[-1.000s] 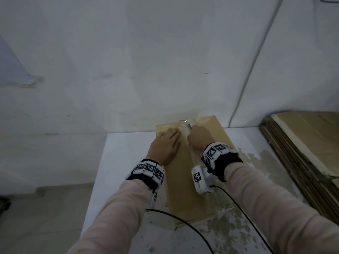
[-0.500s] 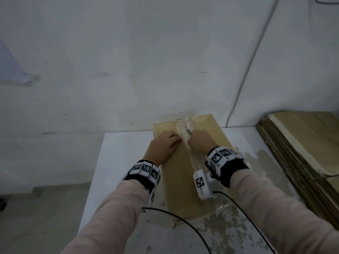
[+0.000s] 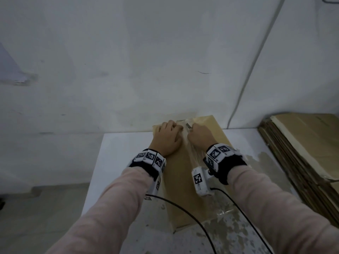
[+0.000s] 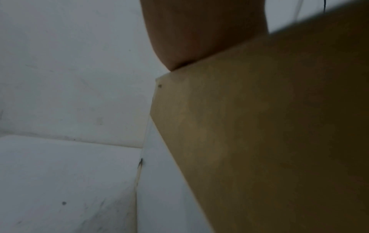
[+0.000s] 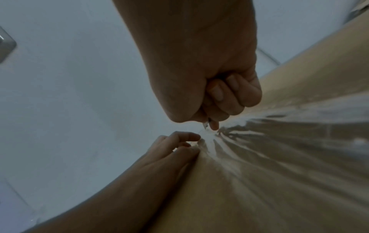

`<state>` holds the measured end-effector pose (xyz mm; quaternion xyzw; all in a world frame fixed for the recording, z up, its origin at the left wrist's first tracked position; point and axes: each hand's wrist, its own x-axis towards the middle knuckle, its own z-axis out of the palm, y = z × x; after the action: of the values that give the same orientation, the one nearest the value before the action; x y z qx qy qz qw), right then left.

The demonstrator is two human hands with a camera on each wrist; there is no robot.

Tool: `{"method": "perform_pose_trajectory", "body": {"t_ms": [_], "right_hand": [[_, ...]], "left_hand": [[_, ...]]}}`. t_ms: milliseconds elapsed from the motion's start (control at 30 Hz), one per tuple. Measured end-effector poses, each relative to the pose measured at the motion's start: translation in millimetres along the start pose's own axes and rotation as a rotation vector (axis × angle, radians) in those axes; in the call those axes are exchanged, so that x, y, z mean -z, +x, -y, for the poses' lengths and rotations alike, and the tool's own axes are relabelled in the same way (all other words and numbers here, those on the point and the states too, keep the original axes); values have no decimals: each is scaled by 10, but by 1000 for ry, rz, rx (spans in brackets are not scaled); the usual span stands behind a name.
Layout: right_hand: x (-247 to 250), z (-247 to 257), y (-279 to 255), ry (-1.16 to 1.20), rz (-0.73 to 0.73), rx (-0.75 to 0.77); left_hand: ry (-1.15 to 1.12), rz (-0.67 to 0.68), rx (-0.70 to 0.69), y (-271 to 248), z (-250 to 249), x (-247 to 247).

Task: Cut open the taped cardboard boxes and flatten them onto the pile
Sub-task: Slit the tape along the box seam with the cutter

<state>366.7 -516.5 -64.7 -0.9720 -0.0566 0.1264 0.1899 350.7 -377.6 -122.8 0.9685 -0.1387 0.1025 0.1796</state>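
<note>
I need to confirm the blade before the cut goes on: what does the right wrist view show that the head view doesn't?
Only the right wrist view shows the right hand with fingers curled round the blade, whose tip meets the wrinkled tape. Only the head view shows the table and the pile of flattened cardboard. Both show the left hand resting on the box beside the tape.
</note>
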Motion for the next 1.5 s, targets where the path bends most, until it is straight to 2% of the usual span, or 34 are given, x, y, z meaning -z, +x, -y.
{"method": "perform_pose_trajectory", "body": {"t_ms": [300,700,867,1000,1100,1300,1400,1500], "right_hand": [[-25,44,182,-92,-8,3],[-81,65,-39,-115,-3,-6],[-41,-33,-156,-126,100,-54],[-67,-129,-312,-125,152,-65],[-40,-177,-416,-115,174,-65],[-62,-250,-583,-31,149,-78],[-130,-276,-699,92,76,-55],[-199,-263,-781,64,9,-39]], "left_hand": [[44,-8,46,109,72,-62],[50,-25,79,68,31,-62],[33,-14,113,73,5,-35],[24,-81,92,60,-8,-43],[33,-82,79,37,-30,-28],[59,-41,31,-109,-173,-20],[-4,-23,12,-379,-314,-75],[9,-30,20,-629,-460,-135]]}}
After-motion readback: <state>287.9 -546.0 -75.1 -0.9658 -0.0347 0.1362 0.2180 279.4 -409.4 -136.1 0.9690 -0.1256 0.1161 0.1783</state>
